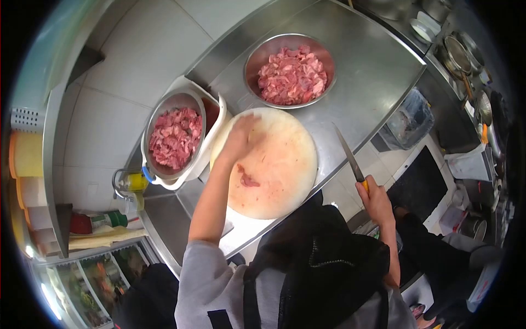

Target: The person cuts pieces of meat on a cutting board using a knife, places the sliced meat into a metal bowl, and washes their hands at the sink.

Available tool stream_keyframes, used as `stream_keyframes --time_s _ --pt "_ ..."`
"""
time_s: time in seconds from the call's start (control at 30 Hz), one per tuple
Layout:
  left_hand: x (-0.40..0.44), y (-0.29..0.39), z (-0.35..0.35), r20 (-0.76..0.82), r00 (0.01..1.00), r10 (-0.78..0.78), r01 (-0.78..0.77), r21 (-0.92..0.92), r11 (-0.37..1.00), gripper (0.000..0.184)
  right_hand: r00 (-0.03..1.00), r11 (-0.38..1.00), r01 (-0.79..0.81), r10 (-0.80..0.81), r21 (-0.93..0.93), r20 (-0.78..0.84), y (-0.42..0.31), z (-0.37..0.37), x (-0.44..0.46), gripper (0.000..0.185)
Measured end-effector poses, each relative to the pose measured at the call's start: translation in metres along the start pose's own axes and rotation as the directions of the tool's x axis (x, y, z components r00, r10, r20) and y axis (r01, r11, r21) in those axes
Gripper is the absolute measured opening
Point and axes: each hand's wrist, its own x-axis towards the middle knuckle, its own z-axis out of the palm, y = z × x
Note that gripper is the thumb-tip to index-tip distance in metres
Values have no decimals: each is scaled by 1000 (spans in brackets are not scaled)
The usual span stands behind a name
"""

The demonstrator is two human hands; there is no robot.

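Observation:
My left hand (241, 138) is over the upper left of a round, pale cutting board (285, 164), fingers stretched out and slightly blurred. Whether it touches the board, I cannot tell. A small scrap of raw meat (249, 180) lies on the board below that hand. My right hand (377, 200) is closed around the yellow handle of a knife (350, 156). The blade points up and away, beside the counter's front edge and to the right of the board.
Beyond the board, a steel bowl (252, 71) holds cut raw meat. Left of it, an oval steel container (201, 104) of meat rests on a white tub (219, 122). All stand on a steel counter (361, 71). A lined bin (408, 120) and another person's dark-clothed legs (422, 238) are at right.

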Motion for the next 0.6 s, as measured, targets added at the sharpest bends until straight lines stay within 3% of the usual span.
stream_keyframes --time_s 0.03,0.13,0.23,0.3,0.37,0.43,0.53,0.6 --pt "-36 -10 15 67 998 15 -21 82 996 61 1000 1000 5 -5 0 15 1 1 4 33" --pt "-111 38 4 28 991 -129 130 -33 991 52 993 996 86 -84 -17 82 -6 4 24 33" --pt "-159 65 6 -10 993 -121 121 91 988 43 986 988 153 -150 -30 76 -22 3 42 33" --pt "-179 71 20 -102 970 -222 233 113 966 36 981 985 175 -173 -9 88 -27 6 51 33" --pt "-182 76 25 -198 960 -198 223 115 968 27 973 978 210 -208 -7 100 -32 10 58 32" --pt "-173 79 28 -174 918 -356 325 -186 927 23 970 974 227 -224 -18 95 -33 11 58 32" --pt "-139 90 16 -195 869 -455 381 -324 866 18 969 975 222 -223 22 110 -44 6 54 33" --pt "-101 83 7 -281 889 -362 278 -296 914 18 974 978 208 -209 28 82 -39 2 47 33"
